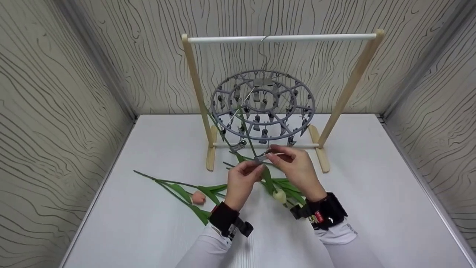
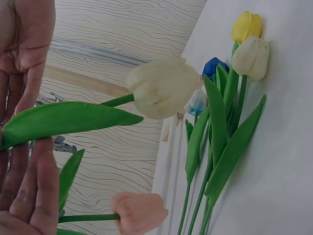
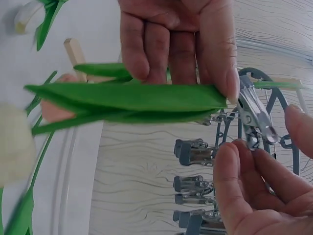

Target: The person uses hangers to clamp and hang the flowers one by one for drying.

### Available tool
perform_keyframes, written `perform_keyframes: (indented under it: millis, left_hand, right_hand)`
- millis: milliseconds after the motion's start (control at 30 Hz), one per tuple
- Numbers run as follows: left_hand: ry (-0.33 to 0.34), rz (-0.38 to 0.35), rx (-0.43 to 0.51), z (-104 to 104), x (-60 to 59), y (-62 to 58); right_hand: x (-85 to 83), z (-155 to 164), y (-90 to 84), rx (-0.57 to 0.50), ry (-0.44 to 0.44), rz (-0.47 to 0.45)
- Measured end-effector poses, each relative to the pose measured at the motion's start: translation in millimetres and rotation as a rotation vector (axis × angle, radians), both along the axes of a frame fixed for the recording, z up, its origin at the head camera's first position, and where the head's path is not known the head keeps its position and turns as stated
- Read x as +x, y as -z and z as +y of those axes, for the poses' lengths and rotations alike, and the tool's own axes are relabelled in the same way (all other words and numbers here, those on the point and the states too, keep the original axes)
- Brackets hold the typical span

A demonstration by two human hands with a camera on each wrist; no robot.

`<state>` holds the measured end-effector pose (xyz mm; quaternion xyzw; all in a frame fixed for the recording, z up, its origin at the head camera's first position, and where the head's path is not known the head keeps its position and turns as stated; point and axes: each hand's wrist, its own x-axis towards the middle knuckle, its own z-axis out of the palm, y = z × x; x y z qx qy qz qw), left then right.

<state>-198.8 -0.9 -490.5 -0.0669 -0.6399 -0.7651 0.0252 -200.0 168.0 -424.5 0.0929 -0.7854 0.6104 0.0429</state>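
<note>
A grey round clip hanger hangs from the white rod of a wooden rack. Just below its front rim, my left hand pinches the green stem and leaf of a white tulip, whose bloom hangs down between my wrists. My right hand pinches a metal clip dangling from the hanger, right beside the stem. The left wrist view shows the same bloom close up, with my left hand's fingers around the leaf.
A pink tulip with long leaves lies on the white table to the left. Yellow, blue and another white tulip lie under my hands. Rack feet stand behind; patterned walls enclose three sides.
</note>
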Motion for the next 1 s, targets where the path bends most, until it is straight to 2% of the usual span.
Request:
perform_keyframes:
  millis: [100, 233, 467, 733, 1000]
  left_hand:
    - [0.000, -0.016, -0.002, -1.6, -3.0, 1.7]
    - [0.000, -0.010, -0.013, -4.8, -8.4, 4.9]
    - [-0.018, -0.006, -0.039, -10.7, -18.4, 10.2]
    - [-0.013, -0.007, -0.054, -13.4, -27.7, 11.6]
    - [-0.048, -0.012, -0.079, -17.4, -37.4, 11.7]
  right_hand:
    - [2.8, 4.9, 2.9, 0.040, 0.008, 0.007]
    - [8.3, 17.6, 9.7, 0.143, 0.047, 0.014]
    - [22.4, 44.4, 41.2, 0.302, 0.086, -0.019]
    - [37.2, 64.4, 76.3, 0.364, 0.113, -0.061]
    - [44.1, 70.8, 90.5, 0.404, 0.122, -0.081]
